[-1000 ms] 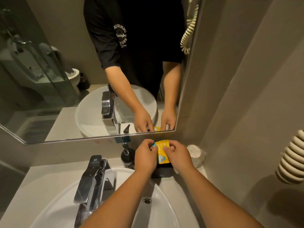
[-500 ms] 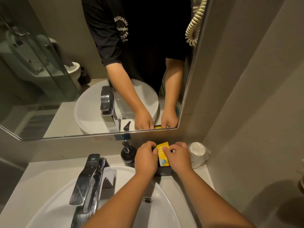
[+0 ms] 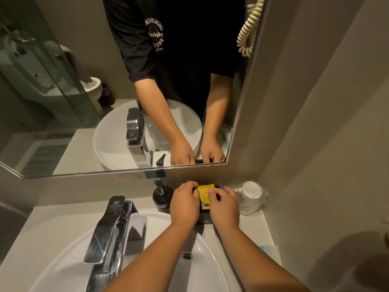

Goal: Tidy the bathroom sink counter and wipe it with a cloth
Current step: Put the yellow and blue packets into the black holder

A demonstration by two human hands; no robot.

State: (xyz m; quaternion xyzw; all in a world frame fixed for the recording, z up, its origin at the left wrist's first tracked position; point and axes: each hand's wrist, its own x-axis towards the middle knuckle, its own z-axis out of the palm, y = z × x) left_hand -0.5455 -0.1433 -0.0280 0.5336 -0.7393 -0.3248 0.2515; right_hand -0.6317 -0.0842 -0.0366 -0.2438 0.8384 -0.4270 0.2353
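At the back of the tabletop (image 3: 252, 223), close under the mirror (image 3: 126, 102), both hands met over a small black tray (image 3: 205, 218). The left hand (image 3: 184, 202) and the right hand (image 3: 224, 205) each pinched an edge of a yellow packet (image 3: 205, 194), fingers curled onto it, holding it over or on the tray; which of the two could not be told. A black pump bottle (image 3: 162, 197) stood just beside the left hand, and a plastic-wrapped cup (image 3: 251, 197) just beside the right. No cloth was in view, so the wiping looked not yet begun. The risk seemed to be crowding: an outward sweep of either wrist could tip the bottle or knock the light cup over, and a loosely set packet might slide toward the sink basin (image 3: 160, 220).
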